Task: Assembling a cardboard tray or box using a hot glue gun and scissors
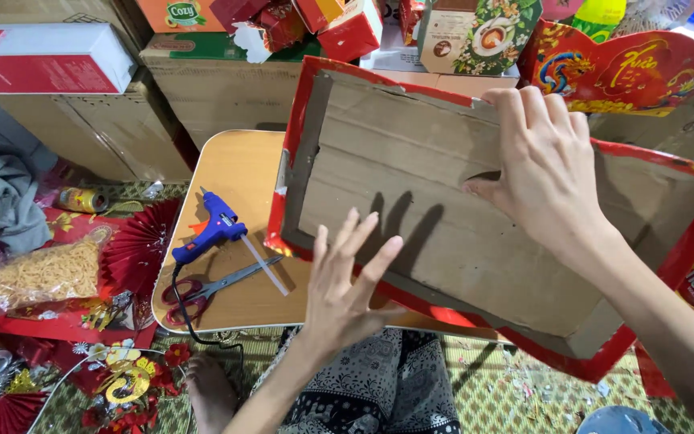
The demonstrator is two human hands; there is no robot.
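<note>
A large flat cardboard panel with red paper folded around its edges lies tilted across a small wooden table. My right hand rests on the panel's upper middle, fingers over the top edge and thumb pressing the brown face. My left hand hovers open at the panel's near edge, fingers spread and pointing up, holding nothing. A blue glue gun lies on the table left of the panel, with a glue stick and red-handled scissors beside it.
Cardboard boxes and red packages are stacked behind the table. A red printed card stands at the back right. Red paper fans, a bag of yellow shreds, cans and ornaments lie on the floor at left. My bare foot is under the table.
</note>
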